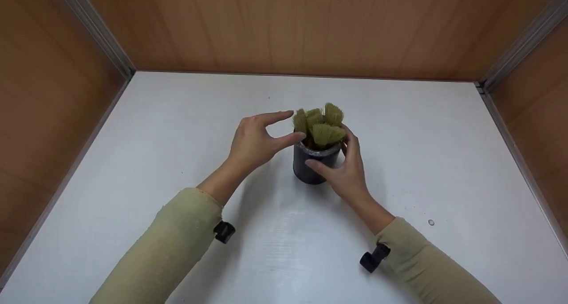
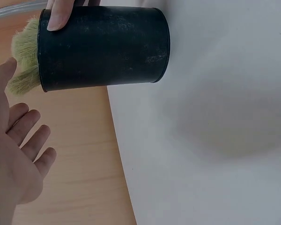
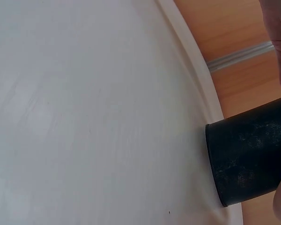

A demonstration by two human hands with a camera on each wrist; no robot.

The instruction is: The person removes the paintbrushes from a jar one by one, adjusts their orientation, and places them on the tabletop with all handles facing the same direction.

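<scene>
Fingers of the right hand [image 1: 350,173] curl round the black cup [image 1: 314,164], which stands upright mid-desk [image 1: 177,131], well away from every edge. The left hand [image 1: 255,142] hovers beside its yellowish brush tufts [image 1: 321,125], fingers spread apart and holding nothing.

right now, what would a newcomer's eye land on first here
Most likely the dark cup standing mid-table with olive-green bristly tufts sticking out of its top. The right hand grips the cup from the side, while the left hand hovers open beside the tufts. All of this sits on a white table walled in by brown wooden panels.
</scene>
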